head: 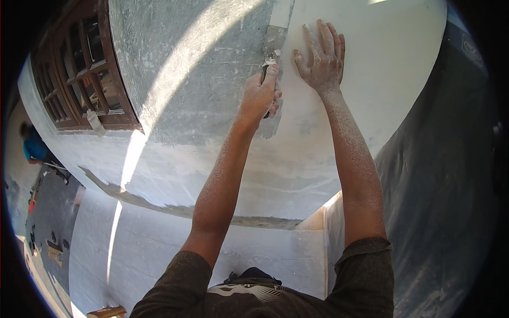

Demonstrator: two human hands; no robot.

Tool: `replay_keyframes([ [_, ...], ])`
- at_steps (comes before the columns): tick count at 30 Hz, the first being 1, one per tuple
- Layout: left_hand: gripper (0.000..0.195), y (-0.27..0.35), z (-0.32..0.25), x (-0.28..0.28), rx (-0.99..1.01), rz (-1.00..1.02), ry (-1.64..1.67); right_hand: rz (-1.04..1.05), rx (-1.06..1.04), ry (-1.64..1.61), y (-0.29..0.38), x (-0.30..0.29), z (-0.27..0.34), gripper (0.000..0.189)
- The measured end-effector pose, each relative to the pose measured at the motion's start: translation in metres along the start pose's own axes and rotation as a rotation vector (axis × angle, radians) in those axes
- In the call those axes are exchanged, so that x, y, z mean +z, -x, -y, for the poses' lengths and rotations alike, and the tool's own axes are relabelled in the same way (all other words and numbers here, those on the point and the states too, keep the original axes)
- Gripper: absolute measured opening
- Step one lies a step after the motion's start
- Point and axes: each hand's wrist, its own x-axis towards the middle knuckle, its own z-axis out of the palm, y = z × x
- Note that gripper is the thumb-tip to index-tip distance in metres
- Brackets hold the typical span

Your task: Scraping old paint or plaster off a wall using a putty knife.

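My left hand [260, 95] grips the dark handle of a scraper [273, 51], whose blade is smeared with white residue. The blade points up along the border between the grey, patchy part of the wall [214, 91] and its smooth whitish part [381, 79]. To the right, my right hand [324, 65] rests with fingers spread against the whitish surface, holding nothing. Pale dust coats that hand and both forearms.
A brown wooden window [85, 75] with glass panes is on the left, and a clear plastic bottle [95, 123] stands at its sill. Dark sheeting [441, 171] hangs at right. Far left, a person [35, 147] is near scattered items and a small cardboard box [55, 252].
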Motion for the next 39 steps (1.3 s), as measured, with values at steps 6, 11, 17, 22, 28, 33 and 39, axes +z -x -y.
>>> replay_keyframes([
  [6,0.045,0.003,0.012,-0.004,-0.009,-0.034,-0.067,0.010,-0.006,0.001,0.001,-0.001,-0.004,0.057],
  [11,0.045,-0.003,-0.002,0.000,0.058,-0.031,-0.055,0.002,-0.003,-0.020,-0.001,0.000,0.000,0.057],
  [17,0.045,0.009,0.006,-0.003,-0.076,-0.026,-0.041,0.016,0.005,0.000,0.002,-0.005,-0.001,0.057],
  [22,0.045,-0.005,-0.005,0.004,0.014,0.011,-0.002,0.021,0.018,-0.020,-0.001,-0.002,0.000,0.057],
  [28,0.045,0.008,0.009,0.000,-0.045,0.012,-0.051,0.010,0.008,-0.032,-0.001,-0.001,-0.002,0.058],
  [33,0.044,-0.008,-0.009,0.012,0.032,0.003,-0.024,0.014,0.010,-0.038,0.001,-0.005,-0.003,0.058],
  [39,0.044,0.015,0.002,0.008,-0.082,-0.061,-0.021,0.008,0.005,-0.073,0.003,-0.004,-0.001,0.058],
])
